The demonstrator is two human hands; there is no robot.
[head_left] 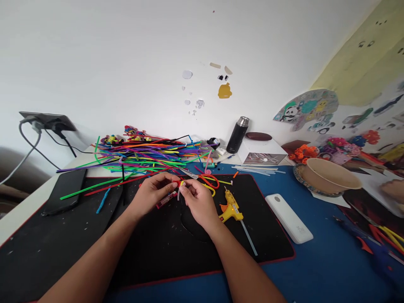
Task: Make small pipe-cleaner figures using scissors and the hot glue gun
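My left hand (154,192) and my right hand (200,203) meet over the black mat (148,256), fingertips pinched together. Between them is a small red and yellow fuzzy piece (181,184), mostly covered by the fingers; it looks like pipe cleaner. A pale strip hangs below it. Just under my left fingers lies a small red packet (166,199) with printing. Scissors (211,180) with orange handles lie beyond my right hand. To its right, a yellow glue gun (232,209) rests on the mat with a translucent glue stick (249,237) in its back.
Many coloured pipe cleaners (145,153) are heaped at the back. A black phone (65,191) lies left. Behind stand a black flask (237,135) and a white box (265,150). A white power bank (289,219) and beige bowl (334,174) are right; another person's hand (394,190) shows there.
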